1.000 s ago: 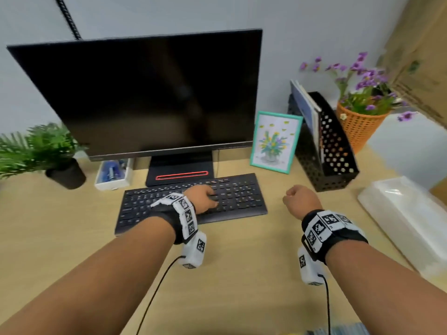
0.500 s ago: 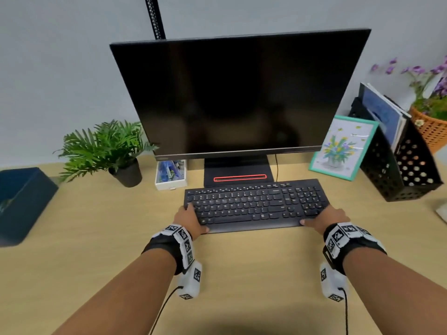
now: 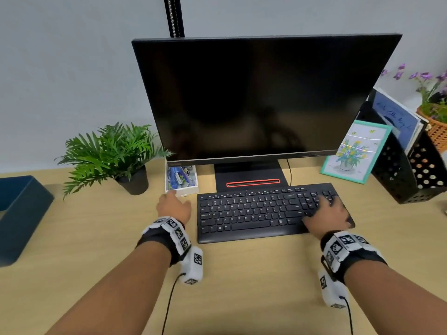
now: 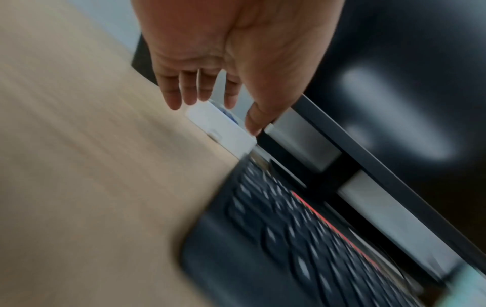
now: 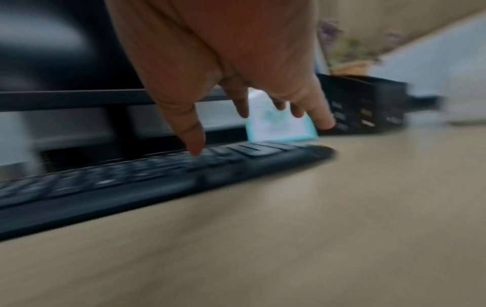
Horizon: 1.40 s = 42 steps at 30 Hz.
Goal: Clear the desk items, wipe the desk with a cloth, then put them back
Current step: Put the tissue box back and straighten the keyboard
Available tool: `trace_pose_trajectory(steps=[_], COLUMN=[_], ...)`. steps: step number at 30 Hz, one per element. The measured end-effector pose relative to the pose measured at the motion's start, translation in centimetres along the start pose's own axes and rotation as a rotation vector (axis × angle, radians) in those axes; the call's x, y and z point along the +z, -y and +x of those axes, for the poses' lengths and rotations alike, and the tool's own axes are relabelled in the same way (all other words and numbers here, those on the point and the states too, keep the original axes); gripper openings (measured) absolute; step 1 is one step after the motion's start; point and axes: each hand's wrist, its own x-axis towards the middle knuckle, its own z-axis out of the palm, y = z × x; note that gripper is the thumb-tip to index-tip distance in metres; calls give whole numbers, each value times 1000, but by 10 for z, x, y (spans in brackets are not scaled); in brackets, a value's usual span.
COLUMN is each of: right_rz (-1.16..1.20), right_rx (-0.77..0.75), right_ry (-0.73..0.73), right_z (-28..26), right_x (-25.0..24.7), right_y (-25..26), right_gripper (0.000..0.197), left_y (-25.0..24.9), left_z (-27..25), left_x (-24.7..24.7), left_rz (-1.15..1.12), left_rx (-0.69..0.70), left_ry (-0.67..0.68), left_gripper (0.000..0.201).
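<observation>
**Both hands down at the keyboard end of the desk**

Left hand (image 3: 173, 207) reaching off the keyboard's left end toward the small white box (image 3: 182, 180) of blue bits by the monitor foot; fingers (image 4: 184, 91) straight and spread, thumb tip right at the box's near wall, nothing held. Contact too blurred to call. Right hand (image 3: 327, 215) spread loosely over the right end of the black keyboard (image 3: 254, 211), fingers hanging relaxed, gripping nothing.

Keyboard lying flat mid-desk (image 3: 254, 286), just in front of the dark monitor (image 3: 261, 97). Potted fern (image 3: 113, 155) toward the back left, blue bin (image 3: 19, 213) at the left edge. Teal-framed flower picture (image 3: 355, 153) leaning beside the black perforated file rack (image 3: 416, 170) at back right, purple flowers in an orange basket (image 3: 435, 131) behind.
</observation>
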Motion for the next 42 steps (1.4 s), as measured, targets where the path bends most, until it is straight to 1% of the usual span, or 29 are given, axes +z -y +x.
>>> trace_pose_trajectory(steps=[2, 4, 5, 7, 9, 11, 14, 16, 18, 19, 21, 28, 32, 34, 35, 37, 39, 40, 42], right_rz=[-82, -98, -104, -116, -92, -72, -147, -158, -151, -152, -161, -95, -81, -61, -44, -9, 10, 15, 39], right_rx=[-257, -518, -612, -709, -730, -744, -796, -803, -794, -790, -796, -794, -801, -805, -808, -831, -891, -930, -989], right_ry=[67, 197, 261, 327, 338, 364, 437, 445, 450, 457, 465, 376, 369, 392, 394, 348, 278, 259, 258], right_z=[-16, -30, -36, -45, -47, -46, -45, -44, -42, -40, -39, -46, -43, -42, -43, -47, -55, -60, -68], right_x=[0, 2, 3, 6, 12, 20, 32, 39, 45, 47, 49, 53, 55, 58, 59, 62, 62, 62, 63], right_y=[36, 78, 100, 143, 180, 208, 235, 245, 249, 250, 249, 239, 231, 227, 226, 228, 235, 240, 257], right_gripper=[60, 46, 42, 37, 39, 47, 58, 61, 61, 62, 62, 60, 64, 70, 73, 75, 70, 67, 63], left_y=[2, 2, 2, 0, -1, 1, 6, 11, 17, 20, 23, 24, 21, 22, 25, 34, 49, 57, 71], left_z=[19, 35, 43, 54, 59, 62, 66, 71, 74, 76, 80, 86, 78, 72, 69, 66, 66, 67, 75], left_x=[-12, -22, -27, -33, -37, -37, -34, -30, -28, -27, -25, -14, -3, -2, -4, -10, -18, -21, -29], left_rz=[-57, -89, -82, -53, -16, 19, 33, 41, 47, 42, 25, -24, -124, -223, -293, -470, -592, -622, -629], left_rx=[-52, -68, -65, -47, -31, -9, 29, 40, 34, 35, 59, 129, 120, 106, 69, -104, -282, -333, -348], left_ry=[-13, 2, 14, 45, 77, 95, 117, 136, 163, 172, 188, 188, 186, 144, 102, -21, -174, -234, -301], left_gripper=[51, 49, 49, 51, 51, 49, 45, 47, 53, 54, 50, 52, 50, 44, 43, 44, 42, 42, 52])
